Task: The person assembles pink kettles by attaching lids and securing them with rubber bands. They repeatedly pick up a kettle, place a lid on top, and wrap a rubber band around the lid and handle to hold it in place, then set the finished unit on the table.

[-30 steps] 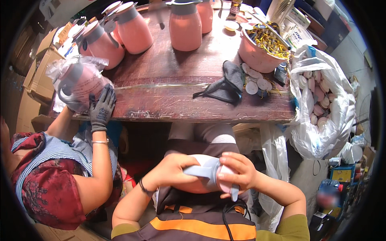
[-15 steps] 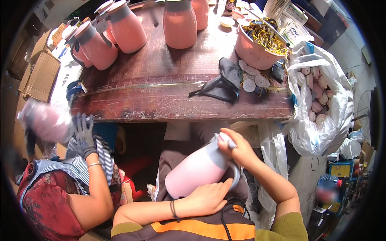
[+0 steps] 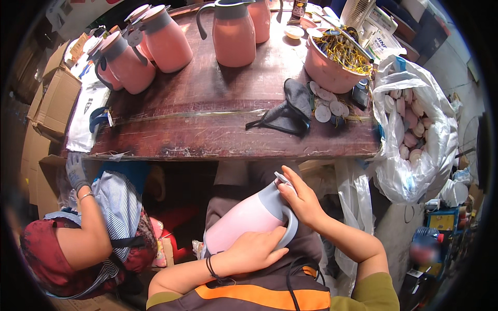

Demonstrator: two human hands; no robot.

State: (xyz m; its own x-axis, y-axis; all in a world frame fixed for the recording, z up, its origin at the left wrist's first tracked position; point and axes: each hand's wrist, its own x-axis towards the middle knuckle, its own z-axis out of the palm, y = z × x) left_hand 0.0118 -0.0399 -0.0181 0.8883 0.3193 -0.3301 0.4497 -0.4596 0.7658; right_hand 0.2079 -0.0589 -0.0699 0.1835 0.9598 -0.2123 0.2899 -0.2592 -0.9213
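Note:
A pink vacuum jug (image 3: 241, 223) with a grey neck lies tilted across my lap, its mouth toward the upper right. My left hand (image 3: 254, 249) holds it against me, with the palm on the lower body and the fingertips at the grey handle (image 3: 290, 228). At the mouth, my right hand (image 3: 301, 199) has its thumb and fingers around the edge of the light grey lid (image 3: 281, 179), partly covering it. Just how the lid sits in the neck is hidden.
More pink jugs (image 3: 233, 36) stand on the dark red table (image 3: 197, 129). A grey mask (image 3: 288, 111), pale discs (image 3: 329, 106) and a pink tub (image 3: 332, 70) are at right, beside a plastic bag (image 3: 436, 171) of lids. At left, a co-worker's gloved hand (image 3: 77, 171) is near cardboard boxes (image 3: 54, 111).
My right hand has shifted its grip on the lid, its fingers now straighter. The jug has moved slightly left. The co-worker's wrapped jug has gone from view, and their gloved hand has moved left.

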